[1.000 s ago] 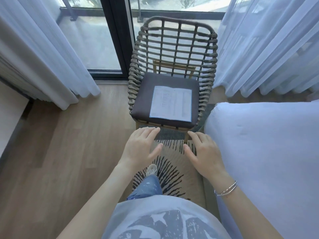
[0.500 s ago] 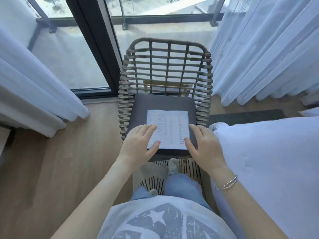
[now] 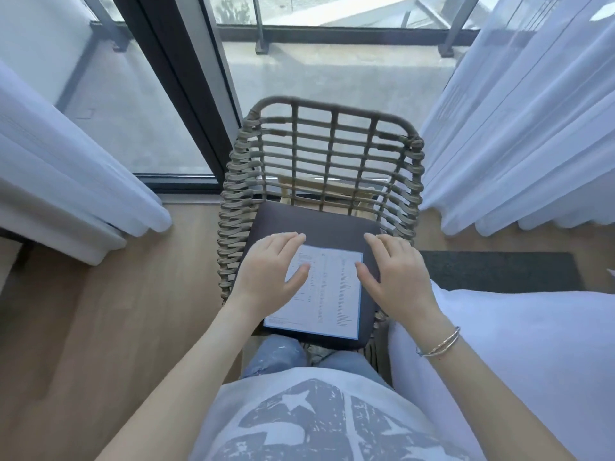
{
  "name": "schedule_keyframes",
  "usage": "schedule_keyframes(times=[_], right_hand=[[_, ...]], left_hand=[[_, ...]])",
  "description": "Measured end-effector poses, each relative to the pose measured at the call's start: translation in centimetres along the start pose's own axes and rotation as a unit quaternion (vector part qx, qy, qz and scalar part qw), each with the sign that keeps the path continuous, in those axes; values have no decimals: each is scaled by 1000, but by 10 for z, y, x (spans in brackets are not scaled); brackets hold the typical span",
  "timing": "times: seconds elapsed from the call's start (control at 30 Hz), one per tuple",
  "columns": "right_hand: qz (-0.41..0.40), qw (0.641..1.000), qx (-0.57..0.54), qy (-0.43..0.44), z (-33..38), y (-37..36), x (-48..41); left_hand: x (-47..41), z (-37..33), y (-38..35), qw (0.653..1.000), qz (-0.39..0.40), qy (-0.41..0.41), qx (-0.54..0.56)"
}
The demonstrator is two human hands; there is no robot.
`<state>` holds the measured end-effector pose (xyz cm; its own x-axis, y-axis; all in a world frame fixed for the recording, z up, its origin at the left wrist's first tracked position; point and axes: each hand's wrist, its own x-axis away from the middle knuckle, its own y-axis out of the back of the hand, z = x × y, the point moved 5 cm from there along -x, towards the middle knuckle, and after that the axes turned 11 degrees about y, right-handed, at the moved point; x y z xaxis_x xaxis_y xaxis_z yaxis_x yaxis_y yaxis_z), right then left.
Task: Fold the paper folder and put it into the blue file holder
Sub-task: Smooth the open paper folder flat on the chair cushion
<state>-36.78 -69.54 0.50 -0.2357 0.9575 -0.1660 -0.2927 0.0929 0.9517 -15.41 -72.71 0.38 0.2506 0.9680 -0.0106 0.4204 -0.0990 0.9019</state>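
Wicker chair (image 3: 327,154) before daylit glass door (image 3: 186,94), white curtains (image 3: 519,128)

Printed paper folder (image 3: 327,294) flat, unfolded

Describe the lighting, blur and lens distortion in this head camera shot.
Head view: daylight from the window lights the scene evenly, with a cool bluish cast; the wide-angle lens bows the curtains and window frame outward; print on the paper folder is too small to read; both the left hand and right hand look sharp, with only faint shadows on the chair cushion.
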Motion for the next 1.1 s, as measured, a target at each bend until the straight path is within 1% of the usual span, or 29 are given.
schedule_keyframes(times=[0.13, 0.3, 0.4, 0.5, 0.6, 0.67, 0.73, 0.9, 1.0, 1.1], right_hand=[[-20, 1000, -17, 1, -11, -3, -22], [-7, 999, -43, -30, -18, -30, -25], [-3, 998, -54, -41, -27, -53, -25], [-4, 998, -49, -50, -43, -90, -23], [20, 996, -51, -67, -57, -144, -25], [22, 995, -63, -80, -67, -184, -23], [21, 994, -71, -84, -77, -228, -22], [50, 990, -95, -88, -101, -345, -6], [87, 989, -83, -80, -111, -409, 9], [125, 988, -51, -71, -118, -461, 31]], left_hand=[[-30, -4, -1, 1000, 1, -11, 7], [-38, 14, -24, 999, 48, -8, -3], [-43, 28, -40, 998, 57, -4, 0], [-50, 48, -72, 998, 62, -3, 9], [-62, 70, -119, 997, 70, 0, 10], [-69, 86, -158, 997, 78, 1, 13], [-77, 102, -200, 997, 81, -3, 12], [-82, 147, -317, 996, 92, 6, -1], [-74, 173, -383, 992, 116, 24, -32], [-58, 192, -438, 986, 143, 12, -84]])
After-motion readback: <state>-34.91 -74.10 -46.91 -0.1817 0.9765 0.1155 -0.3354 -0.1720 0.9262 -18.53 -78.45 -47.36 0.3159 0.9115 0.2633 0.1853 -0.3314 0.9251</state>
